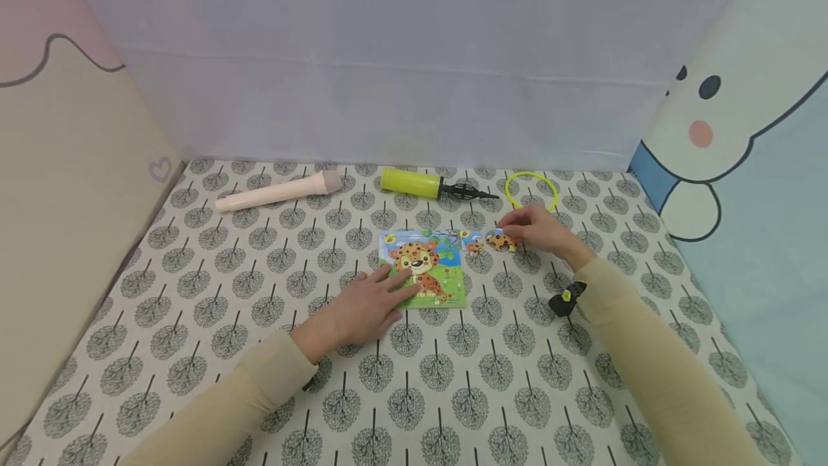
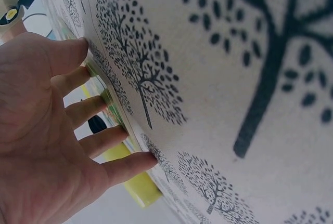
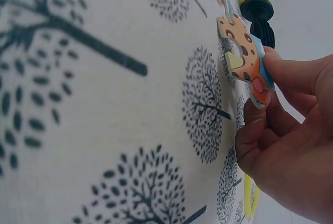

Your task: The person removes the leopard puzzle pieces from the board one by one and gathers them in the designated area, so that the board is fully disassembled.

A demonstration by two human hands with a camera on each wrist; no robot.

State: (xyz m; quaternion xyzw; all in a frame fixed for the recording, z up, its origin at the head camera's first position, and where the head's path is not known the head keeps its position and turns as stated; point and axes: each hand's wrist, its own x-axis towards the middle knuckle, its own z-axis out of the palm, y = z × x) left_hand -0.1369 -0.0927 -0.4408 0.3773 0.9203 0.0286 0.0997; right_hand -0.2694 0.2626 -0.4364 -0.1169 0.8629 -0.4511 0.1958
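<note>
A jigsaw board (image 1: pixel 453 275) with a spotted leopard picture lies flat in the middle of the cloth. My left hand (image 1: pixel 369 304) rests on its lower left part, fingers spread and nearly straight. Between the thumb and fingers of my right hand (image 1: pixel 543 227) is a spotted puzzle piece (image 3: pixel 245 52), pinched at its edge, just right of the board. Another puzzle piece (image 1: pixel 471 241) lies between the board's upper right corner and the pinched piece. The fingertips of the left hand partly hide the leopard's body.
Along the back lie a pale pink stick-shaped thing (image 1: pixel 278 193) with a grey end, a yellow-green pump (image 1: pixel 410 182) with a black nozzle, and a yellow ring (image 1: pixel 555 193) just behind the right hand. A black strap (image 1: pixel 561 305) sits by the right wrist. Fabric walls enclose the back and sides.
</note>
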